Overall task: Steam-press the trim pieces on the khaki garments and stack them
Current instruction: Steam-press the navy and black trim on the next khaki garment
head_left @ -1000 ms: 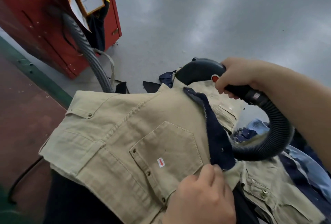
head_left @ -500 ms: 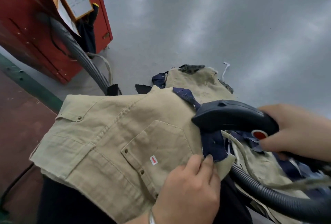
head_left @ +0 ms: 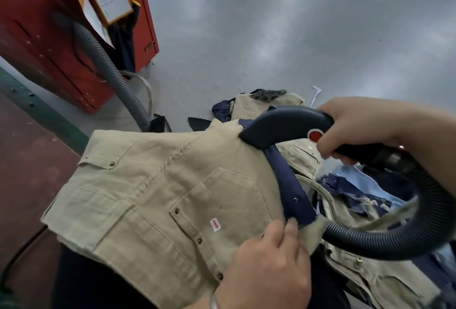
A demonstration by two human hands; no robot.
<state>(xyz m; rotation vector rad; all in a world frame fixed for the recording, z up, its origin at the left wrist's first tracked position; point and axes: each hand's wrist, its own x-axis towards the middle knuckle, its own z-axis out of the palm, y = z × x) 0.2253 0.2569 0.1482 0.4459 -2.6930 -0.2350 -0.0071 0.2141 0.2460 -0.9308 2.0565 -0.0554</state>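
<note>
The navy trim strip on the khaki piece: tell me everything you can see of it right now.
The navy trim strip is a dark blue woven band with a frayed near end and a small metal stud. It runs along the right edge of the khaki garment. The left hand pinches its near end; the steam iron head, held by the right hand, covers its far end.

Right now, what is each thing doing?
Steamer head: gripped, nose on the trim's far end.
Navy trim: flat along the garment's edge.
Khaki garment: spread out.
Left hand: pinching the trim's near end.
Right hand: gripping the handle.
</note>
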